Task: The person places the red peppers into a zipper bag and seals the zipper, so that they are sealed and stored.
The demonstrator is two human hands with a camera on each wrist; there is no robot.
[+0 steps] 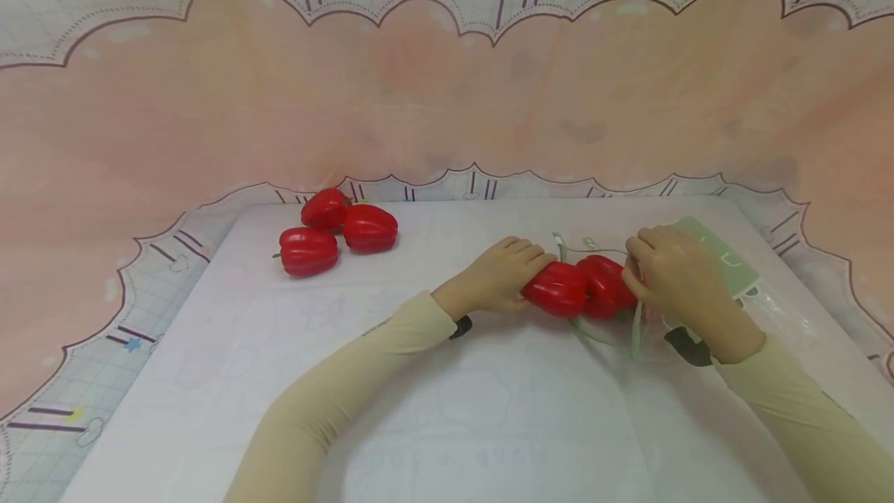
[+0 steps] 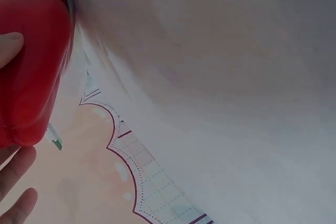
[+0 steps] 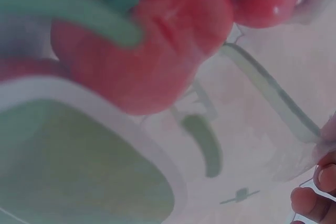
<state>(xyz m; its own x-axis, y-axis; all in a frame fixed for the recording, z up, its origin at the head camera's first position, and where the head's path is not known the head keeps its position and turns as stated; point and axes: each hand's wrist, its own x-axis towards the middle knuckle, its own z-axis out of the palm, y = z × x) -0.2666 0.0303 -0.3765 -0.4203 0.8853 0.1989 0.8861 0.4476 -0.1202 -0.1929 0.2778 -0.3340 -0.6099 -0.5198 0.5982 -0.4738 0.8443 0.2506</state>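
Gripping a red pepper (image 1: pixel 556 289), the left hand (image 1: pixel 504 275) curls its fingers over the top and keeps it low on the white bench (image 1: pixel 447 410) — the grip closed round the fruit. A second pepper (image 1: pixel 606 286) touches the first on its right and sits at the mouth of a clear plastic bag (image 1: pixel 705 286) with green trim, whose edge the right hand (image 1: pixel 672 276) pinches. Three more red peppers (image 1: pixel 337 231) lie clustered together well apart — toward the far left of the bench.
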